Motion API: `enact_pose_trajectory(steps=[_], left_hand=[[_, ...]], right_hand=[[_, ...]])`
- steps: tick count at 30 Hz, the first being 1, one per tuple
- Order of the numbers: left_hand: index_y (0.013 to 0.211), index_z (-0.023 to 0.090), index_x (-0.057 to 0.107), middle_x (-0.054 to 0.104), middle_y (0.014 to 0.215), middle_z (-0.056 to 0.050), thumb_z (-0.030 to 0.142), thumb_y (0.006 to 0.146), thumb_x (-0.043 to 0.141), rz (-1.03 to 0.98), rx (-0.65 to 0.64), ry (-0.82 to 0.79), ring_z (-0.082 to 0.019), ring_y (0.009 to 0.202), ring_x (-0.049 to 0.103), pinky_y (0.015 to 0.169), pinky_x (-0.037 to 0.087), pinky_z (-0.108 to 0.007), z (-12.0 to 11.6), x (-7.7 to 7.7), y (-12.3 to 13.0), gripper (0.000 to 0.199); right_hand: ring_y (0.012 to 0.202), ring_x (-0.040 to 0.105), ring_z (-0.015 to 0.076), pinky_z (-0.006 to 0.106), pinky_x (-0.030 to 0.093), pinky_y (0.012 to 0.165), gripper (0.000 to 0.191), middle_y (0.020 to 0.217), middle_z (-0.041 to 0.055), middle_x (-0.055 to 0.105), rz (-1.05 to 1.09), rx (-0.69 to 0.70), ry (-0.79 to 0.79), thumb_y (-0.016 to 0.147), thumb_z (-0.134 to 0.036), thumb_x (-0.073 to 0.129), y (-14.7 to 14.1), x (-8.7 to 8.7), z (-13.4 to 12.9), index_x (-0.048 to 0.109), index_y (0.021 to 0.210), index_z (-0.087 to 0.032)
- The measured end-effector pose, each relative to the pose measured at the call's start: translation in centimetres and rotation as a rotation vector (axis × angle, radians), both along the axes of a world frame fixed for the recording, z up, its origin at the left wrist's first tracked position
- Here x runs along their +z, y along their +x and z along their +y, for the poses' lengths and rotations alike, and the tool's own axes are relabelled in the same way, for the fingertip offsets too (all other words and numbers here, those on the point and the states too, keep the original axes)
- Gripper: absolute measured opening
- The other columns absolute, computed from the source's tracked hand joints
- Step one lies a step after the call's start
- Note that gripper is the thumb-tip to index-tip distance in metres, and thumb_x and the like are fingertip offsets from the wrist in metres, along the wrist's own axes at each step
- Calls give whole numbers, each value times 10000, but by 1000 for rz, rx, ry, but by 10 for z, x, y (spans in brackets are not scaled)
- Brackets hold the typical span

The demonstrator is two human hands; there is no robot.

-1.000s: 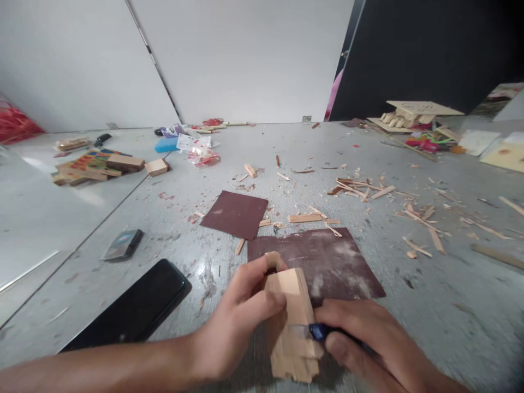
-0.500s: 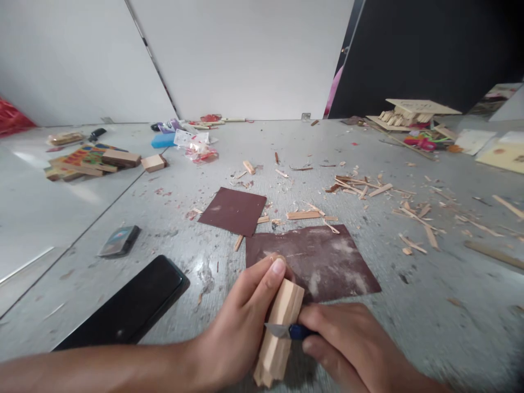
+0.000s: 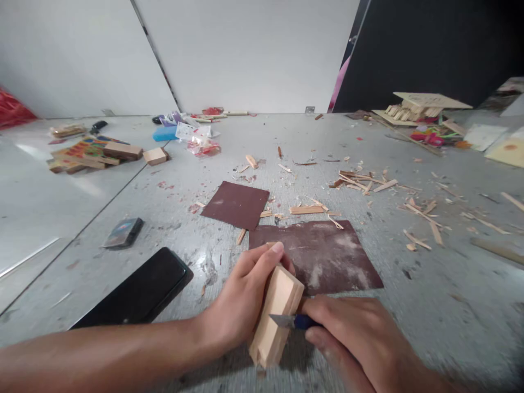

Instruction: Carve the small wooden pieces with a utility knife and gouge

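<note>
I can see the left hand (image 3: 245, 292) with its grip wrapped around a pale wooden block (image 3: 275, 316), which slants on the near side of a large brown sandpaper sheet (image 3: 339, 262), over the grey counter (image 3: 470, 322). The right hand (image 3: 360, 333) grasps a blue-handled knife (image 3: 304, 322), its blade across the block's upward face. Off to the left lies a black smartphone (image 3: 135, 289); wood shavings (image 3: 385, 185) litter the far right.

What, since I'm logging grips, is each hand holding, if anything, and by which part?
The left hand holds a wooden block toward its far end, from the left side; the right hand holds a knife by its dark blue handle.
</note>
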State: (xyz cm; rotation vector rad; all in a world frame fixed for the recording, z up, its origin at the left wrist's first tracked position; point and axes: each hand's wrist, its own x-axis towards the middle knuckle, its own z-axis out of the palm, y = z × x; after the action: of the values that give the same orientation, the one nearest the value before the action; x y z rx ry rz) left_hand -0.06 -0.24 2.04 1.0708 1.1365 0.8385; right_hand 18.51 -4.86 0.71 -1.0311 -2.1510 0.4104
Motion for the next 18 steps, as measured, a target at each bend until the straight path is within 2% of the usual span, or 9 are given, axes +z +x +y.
enact_pose_trajectory(steps=[5, 10, 15, 17, 18], left_hand=[[679, 190, 526, 464, 563, 34, 606, 925, 551, -1, 73, -28, -121, 517, 427, 509, 398, -238, -1, 2, 3, 484], [645, 199, 476, 419, 543, 47, 660, 884, 567, -23, 51, -44, -101, 490, 375, 463, 363, -216, -9, 6, 4, 528], [672, 202, 507, 422, 579, 35, 702, 869, 550, 52, 40, -65, -114, 532, 391, 491, 383, -223, -20, 11, 2, 540], [670, 198, 491, 433, 598, 28, 702, 892, 519, 44, 31, -60, -114, 550, 394, 502, 375, -220, -18, 8, 1, 552], [676, 195, 490, 434, 602, 28, 699, 905, 506, 31, 28, -44, -112, 554, 390, 503, 368, -217, -15, 5, 0, 553]], right_hand=[[602, 724, 176, 269, 611, 622, 362, 778, 44, 776, -1, -32, 34, 1081, -255, 373, -4, 6, -4, 725, 1018, -203], [699, 774, 192, 264, 628, 635, 323, 894, 59, 815, 0, -64, 22, 1062, -270, 423, 3, 5, 1, 741, 1054, -211], [829, 799, 206, 268, 647, 707, 247, 965, 33, 829, -56, -289, 4, 1036, -312, 518, 24, -5, 17, 740, 1098, -224], [822, 791, 195, 264, 642, 724, 254, 977, 31, 822, -40, -324, 70, 1046, -343, 491, 25, -2, 13, 712, 1127, -248], [821, 786, 187, 254, 636, 722, 261, 983, 32, 816, -39, -296, 87, 1054, -348, 466, 24, 1, 9, 693, 1147, -261]])
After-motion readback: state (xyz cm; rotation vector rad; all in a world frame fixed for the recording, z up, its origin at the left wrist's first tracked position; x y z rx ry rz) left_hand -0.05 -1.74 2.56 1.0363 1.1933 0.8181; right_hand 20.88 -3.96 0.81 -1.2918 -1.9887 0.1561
